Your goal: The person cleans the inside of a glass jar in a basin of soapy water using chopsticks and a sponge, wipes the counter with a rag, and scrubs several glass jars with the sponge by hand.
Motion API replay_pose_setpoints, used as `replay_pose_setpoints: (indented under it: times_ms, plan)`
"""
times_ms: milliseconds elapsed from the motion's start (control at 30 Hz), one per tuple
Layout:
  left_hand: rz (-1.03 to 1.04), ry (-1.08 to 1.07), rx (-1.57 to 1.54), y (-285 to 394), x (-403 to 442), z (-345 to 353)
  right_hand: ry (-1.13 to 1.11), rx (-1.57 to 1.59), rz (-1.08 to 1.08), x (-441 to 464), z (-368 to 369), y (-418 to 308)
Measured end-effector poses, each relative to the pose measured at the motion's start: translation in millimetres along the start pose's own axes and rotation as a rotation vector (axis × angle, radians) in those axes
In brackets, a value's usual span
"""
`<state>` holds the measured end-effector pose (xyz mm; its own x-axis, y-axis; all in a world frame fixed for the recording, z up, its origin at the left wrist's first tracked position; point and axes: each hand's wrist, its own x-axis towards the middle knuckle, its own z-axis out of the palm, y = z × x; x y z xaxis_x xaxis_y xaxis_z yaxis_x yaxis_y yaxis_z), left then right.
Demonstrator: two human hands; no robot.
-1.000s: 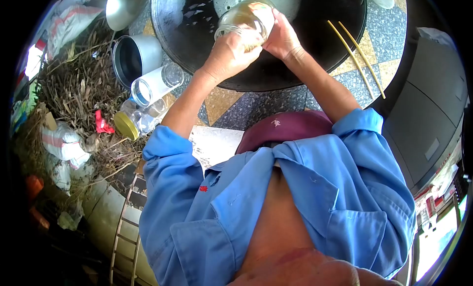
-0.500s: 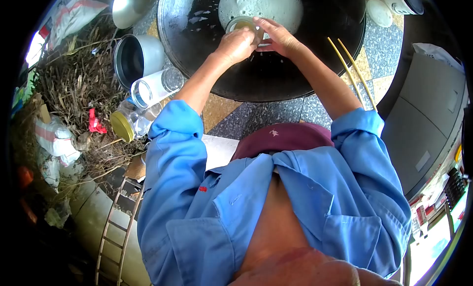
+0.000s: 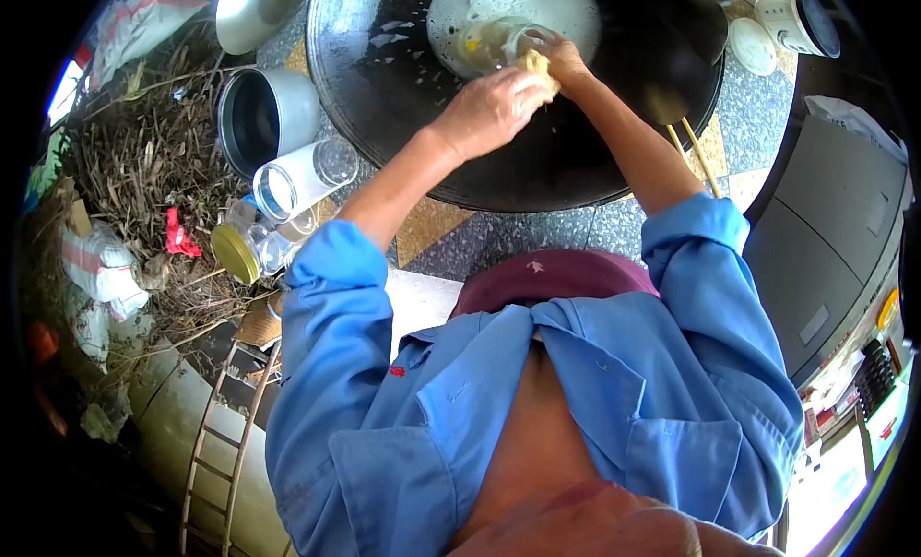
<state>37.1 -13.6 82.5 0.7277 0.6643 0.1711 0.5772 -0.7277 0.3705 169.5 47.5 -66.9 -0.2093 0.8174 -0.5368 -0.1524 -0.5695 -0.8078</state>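
Observation:
A large black wok (image 3: 384,125) holds a pool of white, soapy water (image 3: 561,15). Tilted over the foam is a clear jar (image 3: 494,41), with its mouth toward my right hand (image 3: 568,66). The fingers of that hand are closed around the jar's mouth end, partly hiding it. My left hand (image 3: 491,111) is closed on a pale yellow, crumpled sponge or cloth (image 3: 537,70), just below the jar's mouth. From this angle I cannot tell whether the sponge touches the jar.
Left of the wok stand a grey metal pot (image 3: 293,111), a clear jar on its side (image 3: 307,178) and another with a gold lid (image 3: 235,253). Two chopsticks (image 3: 705,159) lie by the right rim. A white tub (image 3: 791,22) and a wooden ladder (image 3: 219,451) stand further out.
Both hands were together on the jar; my left hand has moved off it, down and right, and now shows the yellow sponge. My right hand has shifted right and up with the jar's mouth.

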Motion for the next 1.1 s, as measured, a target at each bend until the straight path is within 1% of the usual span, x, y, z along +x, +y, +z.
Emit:
replay_pose_setpoints:
  times_ms: [67, 133, 167, 200, 233, 267, 333, 367, 400, 467, 500, 533, 600, 667, 700, 733, 767, 800, 833, 867, 900, 933, 967, 1000, 1033, 1067, 1100]
  plan:
    - [-0.072, -0.076, -0.006, 5.3, -15.8, 1.6, 0.069, 0.177, 0.146, 2.6, -2.2, 6.2]
    - [-0.154, -0.098, -0.005, -1.7, -33.0, 6.3, 0.075, 0.282, 0.342, 3.9, -3.2, 4.6]
    - [-0.245, -0.118, -0.029, -6.7, -40.2, 8.2, -0.031, 0.555, 0.410, -1.4, -4.7, 2.8]
    - [-0.334, -0.133, -0.056, -13.0, -46.4, 10.0, -0.248, 0.690, 0.429, -6.9, -11.2, -1.9]
    - [-0.324, -0.094, 0.006, -17.9, -51.2, 10.3, -0.234, 0.771, 0.427, -13.6, -6.3, -0.1]
    - [-0.359, -0.086, 0.034, -20.9, -56.4, 11.1, -0.220, 0.850, 0.425, -19.1, -0.4, 1.7]
    - [-0.523, 0.067, -0.156, -30.7, -61.5, 12.4, -0.620, 1.093, 0.522, -25.6, 2.3, -4.3]
    - [-0.696, 0.131, -0.373, -29.2, -56.1, 1.9, -0.746, 1.156, 0.533, -32.6, 10.3, -15.2]
    - [-0.833, 0.213, -0.619, -31.5, -60.0, -0.5, -0.812, 1.103, 0.470, -39.1, 17.2, -24.8]
    - [-0.945, 0.404, -1.022, -35.1, -56.4, -17.3, -1.022, 1.077, 0.474, -35.4, 25.2, -33.2]
    - [-0.884, 0.463, -1.110, -35.9, -54.8, -27.3, -1.026, 1.075, 0.476, -33.8, 28.7, -32.1]
    - [-0.819, 0.521, -1.195, -35.9, -53.4, -37.4, -1.025, 1.005, 0.454, -32.0, 31.9, -29.8]
    - [-0.721, 0.531, -1.236, -33.8, -49.6, -54.0, -1.045, 0.803, 0.380, -25.4, 34.6, -27.9]
    - [-0.646, 0.507, -1.132, -36.5, -48.9, -57.3, -0.926, 0.703, 0.303, -37.0, 45.0, -35.5]
    - [-0.600, 0.466, -1.031, -36.6, -46.4, -58.5, -0.892, 0.635, 0.389, -34.6, 46.4, -35.7]
    - [-0.555, 0.425, -0.932, -36.6, -44.3, -58.5, -1.023, 0.700, 0.444, -24.9, 41.9, -28.2]
    - [-0.600, 0.410, -0.881, -40.7, -48.4, -52.2, -1.140, 0.641, 0.436, -15.1, 39.6, -28.8]
    - [-0.602, 0.413, -0.882, -43.9, -51.2, -45.6, -1.257, 0.581, 0.428, -7.9, 37.3, -27.5]
    - [-0.605, 0.427, -0.837, -47.2, -51.7, -40.3, -0.967, 0.414, 0.466, -20.0, 35.7, -38.8]
    - [-0.609, 0.441, -0.793, -50.2, -51.9, -35.2, -0.969, 0.412, 0.468, -14.0, 38.0, -35.3]
    - [-0.619, 0.485, -0.897, -52.5, -50.9, -28.1, -0.843, 0.411, 0.428, -2.5, 41.7, -26.2]
    - [-0.623, 0.491, -0.896, -56.2, -50.4, -21.8, -0.718, 0.407, 0.387, 9.4, 44.3, -16.7]
    - [-0.760, 0.497, -1.022, -60.3, -49.2, -16.7, -0.570, 0.544, 0.371, 15.2, 44.7, -12.8]
    - [-0.894, 0.500, -1.147, -64.7, -47.7, -11.9, -0.575, 0.539, 0.371, 21.6, 42.4, -10.3]
    - [-0.940, 0.533, -1.227, -63.4, -42.6, -12.8, -0.402, 0.671, 0.419, 17.8, 43.0, -20.6]
    - [-1.004, 0.512, -1.255, -70.6, -42.9, -6.5, -0.221, 0.798, 0.465, 13.6, 42.7, -30.8]
    - [-1.041, 0.532, -1.314, -74.7, -44.3, 1.5, -0.104, 1.035, 0.533, 12.2, 44.6, -38.5]
